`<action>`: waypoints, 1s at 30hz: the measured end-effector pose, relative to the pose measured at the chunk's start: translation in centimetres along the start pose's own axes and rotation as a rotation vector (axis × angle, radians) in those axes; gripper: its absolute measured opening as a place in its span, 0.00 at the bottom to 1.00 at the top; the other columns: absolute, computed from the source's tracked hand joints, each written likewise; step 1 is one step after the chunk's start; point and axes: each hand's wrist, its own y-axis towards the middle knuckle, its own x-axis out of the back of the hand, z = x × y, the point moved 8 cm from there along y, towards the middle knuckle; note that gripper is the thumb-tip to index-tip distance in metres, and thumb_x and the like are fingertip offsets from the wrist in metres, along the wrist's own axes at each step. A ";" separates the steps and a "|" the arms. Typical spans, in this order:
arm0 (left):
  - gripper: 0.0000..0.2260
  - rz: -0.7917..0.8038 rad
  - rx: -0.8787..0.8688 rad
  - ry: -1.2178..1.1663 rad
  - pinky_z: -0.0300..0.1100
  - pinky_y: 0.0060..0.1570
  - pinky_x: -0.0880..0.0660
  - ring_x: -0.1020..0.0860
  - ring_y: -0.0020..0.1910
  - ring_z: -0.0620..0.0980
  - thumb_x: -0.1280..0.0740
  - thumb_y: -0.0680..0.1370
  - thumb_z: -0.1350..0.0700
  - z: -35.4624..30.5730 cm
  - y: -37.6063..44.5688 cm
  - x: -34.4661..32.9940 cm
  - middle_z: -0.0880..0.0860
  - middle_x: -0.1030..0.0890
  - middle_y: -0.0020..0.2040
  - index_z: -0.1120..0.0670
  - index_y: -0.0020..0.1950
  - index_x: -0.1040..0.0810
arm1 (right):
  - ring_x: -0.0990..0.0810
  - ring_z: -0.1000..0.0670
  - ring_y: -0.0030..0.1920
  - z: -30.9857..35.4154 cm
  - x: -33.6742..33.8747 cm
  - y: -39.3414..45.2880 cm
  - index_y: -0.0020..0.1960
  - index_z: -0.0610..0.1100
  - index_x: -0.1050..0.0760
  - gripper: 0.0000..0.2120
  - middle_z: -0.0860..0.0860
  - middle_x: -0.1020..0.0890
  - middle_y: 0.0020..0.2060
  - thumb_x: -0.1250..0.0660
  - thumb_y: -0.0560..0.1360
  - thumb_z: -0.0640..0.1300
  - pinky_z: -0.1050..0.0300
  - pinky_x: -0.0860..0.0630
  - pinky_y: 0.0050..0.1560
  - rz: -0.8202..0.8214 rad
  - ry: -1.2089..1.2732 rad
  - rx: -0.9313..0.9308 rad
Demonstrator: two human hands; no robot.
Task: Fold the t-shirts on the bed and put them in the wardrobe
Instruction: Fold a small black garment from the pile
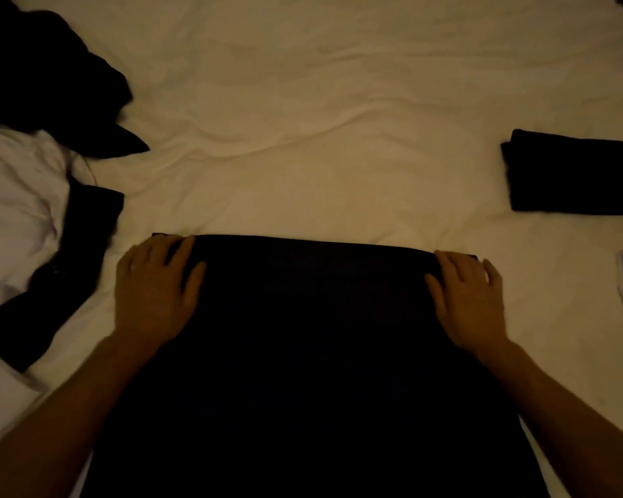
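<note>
Your left hand (pixel 155 285) and right hand (pixel 468 296) press flat, fingers spread, on the black t-shirt's (pixel 313 336) far corners on the bed (pixel 303 138).

I'm in a bedroom at home, leaning over a bed (pixel 303 120) covered by a rumpled cream-white sheet that fills nearly my whole view. The light is dim and warm, like a bedside lamp. Household laundry lies around me: a loose heap of black and white clothes (pixel 40 181) at my left, a black t-shirt (pixel 321 336) spread flat on the sheet in front of me, and a neatly folded black garment (pixel 572 174) off to my right.
</note>
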 end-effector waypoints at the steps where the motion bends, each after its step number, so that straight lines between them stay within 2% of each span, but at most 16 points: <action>1: 0.27 0.027 -0.016 -0.043 0.60 0.56 0.28 0.27 0.59 0.65 0.45 0.80 0.42 0.8 0.2 0.0 0.62 0.24 0.61 0.58 0.70 0.26 | 0.26 0.41 0.61 -0.7 0.3 0.1 0.68 0.40 0.27 0.27 0.43 0.22 0.61 0.50 0.80 0.57 0.41 0.35 0.66 -0.002 0.003 0.018; 3: 0.30 0.096 -0.012 -0.096 0.58 0.51 0.26 0.27 0.55 0.65 0.45 0.78 0.38 1.6 0.7 -0.2 0.62 0.25 0.57 0.57 0.72 0.28 | 0.26 0.40 0.58 -1.1 0.6 0.2 0.66 0.41 0.26 0.27 0.43 0.22 0.57 0.48 0.80 0.59 0.43 0.32 0.60 0.006 0.018 0.040; 6: 0.33 0.197 0.112 -0.206 0.55 0.57 0.30 0.28 0.56 0.62 0.44 0.72 0.32 2.8 2.1 -0.6 0.60 0.24 0.53 0.55 0.63 0.22 | 0.26 0.41 0.55 -1.4 -0.4 1.3 0.63 0.43 0.26 0.24 0.44 0.23 0.54 0.39 0.78 0.60 0.48 0.29 0.51 0.164 0.174 -0.037; 8: 0.27 0.179 0.218 -0.369 0.51 0.64 0.34 0.29 0.60 0.60 0.37 0.69 0.35 3.8 2.7 -0.4 0.61 0.25 0.54 0.55 0.54 0.18 | 0.24 0.44 0.51 -2.6 -0.7 2.4 0.53 0.47 0.24 0.24 0.47 0.22 0.49 0.33 0.71 0.66 0.54 0.30 0.46 0.288 0.332 -0.143; 9: 0.22 0.160 0.251 -0.430 0.49 0.66 0.35 0.29 0.61 0.60 0.33 0.70 0.39 4.1 3.0 -0.2 0.61 0.26 0.56 0.56 0.51 0.17 | 0.23 0.45 0.47 -3.3 -0.6 3.1 0.46 0.49 0.24 0.27 0.47 0.22 0.45 0.34 0.67 0.73 0.55 0.31 0.44 0.304 0.376 -0.149; 10: 0.17 0.165 0.273 -0.474 0.46 0.65 0.34 0.28 0.60 0.58 0.28 0.72 0.43 4.3 3.0 -0.3 0.61 0.26 0.56 0.56 0.50 0.17 | 0.23 0.46 0.44 -3.9 -0.4 3.6 0.41 0.51 0.25 0.31 0.48 0.22 0.41 0.37 0.63 0.79 0.54 0.31 0.42 0.328 0.377 -0.147; 11: 0.12 0.207 0.286 -0.504 0.44 0.60 0.31 0.26 0.58 0.56 0.27 0.75 0.48 4.3 2.9 -0.7 0.60 0.24 0.56 0.56 0.50 0.18 | 0.23 0.46 0.42 -3.6 -0.1 3.7 0.40 0.50 0.25 0.32 0.49 0.22 0.39 0.38 0.62 0.80 0.53 0.29 0.42 0.368 0.393 -0.114; 13: 0.07 0.322 0.297 -0.560 0.43 0.48 0.28 0.22 0.51 0.51 0.30 0.78 0.51 4.0 2.5 -1.5 0.54 0.20 0.52 0.53 0.52 0.20 | 0.21 0.46 0.44 -2.7 -0.1 3.0 0.47 0.45 0.22 0.25 0.47 0.20 0.42 0.33 0.70 0.68 0.49 0.25 0.47 0.515 0.426 -0.105; 14: 0.07 0.362 0.301 -0.584 0.42 0.45 0.27 0.21 0.49 0.49 0.30 0.78 0.50 3.9 2.3 -1.7 0.51 0.19 0.50 0.51 0.52 0.20 | 0.20 0.45 0.46 -2.6 -0.5 2.5 0.50 0.43 0.22 0.22 0.47 0.19 0.44 0.31 0.73 0.62 0.48 0.24 0.50 0.583 0.442 -0.117; 15: 0.07 0.385 0.304 -0.607 0.42 0.45 0.26 0.21 0.48 0.49 0.30 0.78 0.49 3.9 2.1 -1.7 0.50 0.18 0.49 0.51 0.52 0.20 | 0.19 0.46 0.45 -2.6 -0.9 2.2 0.51 0.43 0.21 0.21 0.46 0.17 0.44 0.31 0.74 0.61 0.48 0.23 0.51 0.623 0.461 -0.130; 17: 0.06 0.402 0.303 -0.654 0.42 0.43 0.26 0.19 0.46 0.50 0.30 0.78 0.49 3.9 2.0 -1.4 0.51 0.17 0.45 0.51 0.50 0.18 | 0.17 0.47 0.43 -2.5 -0.7 2.0 0.48 0.43 0.20 0.20 0.47 0.17 0.41 0.32 0.73 0.62 0.49 0.22 0.48 0.613 0.500 -0.126; 20: 0.05 0.371 0.259 -0.709 0.41 0.41 0.26 0.19 0.43 0.51 0.30 0.78 0.51 4.1 2.4 -0.6 0.50 0.17 0.39 0.50 0.44 0.18 | 0.19 0.48 0.39 -2.3 0.6 2.6 0.44 0.45 0.22 0.12 0.49 0.18 0.38 0.33 0.77 0.53 0.55 0.26 0.39 0.542 0.549 -0.121; 23: 0.05 0.240 0.189 -0.679 0.41 0.45 0.26 0.20 0.44 0.51 0.30 0.78 0.52 3.9 3.6 0.5 0.51 0.17 0.42 0.52 0.46 0.19 | 0.22 0.49 0.37 -2.2 2.1 3.9 0.42 0.44 0.24 0.11 0.48 0.20 0.36 0.32 0.78 0.51 0.58 0.30 0.36 0.417 0.596 -0.109; 26: 0.07 0.130 0.201 -0.588 0.45 0.52 0.28 0.24 0.49 0.52 0.31 0.78 0.53 3.6 4.2 0.4 0.54 0.21 0.49 0.56 0.51 0.21 | 0.21 0.49 0.42 -2.8 1.7 5.1 0.48 0.45 0.24 0.11 0.49 0.19 0.42 0.32 0.77 0.53 0.56 0.28 0.40 0.353 0.580 -0.146; 28: 0.09 0.042 0.233 -0.535 0.45 0.55 0.30 0.26 0.52 0.51 0.29 0.77 0.51 4.0 4.1 0.3 0.55 0.23 0.52 0.55 0.53 0.20 | 0.21 0.45 0.48 -3.0 0.5 5.1 0.55 0.44 0.24 0.15 0.46 0.21 0.48 0.32 0.76 0.55 0.53 0.28 0.46 0.358 0.487 -0.179; 30: 0.09 -0.105 0.296 -0.552 0.46 0.56 0.27 0.23 0.52 0.51 0.30 0.78 0.50 5.3 3.9 0.5 0.56 0.22 0.53 0.54 0.53 0.20 | 0.24 0.41 0.54 -3.4 1.0 5.2 0.60 0.42 0.26 0.19 0.42 0.24 0.54 0.33 0.77 0.55 0.51 0.29 0.51 0.216 0.367 -0.219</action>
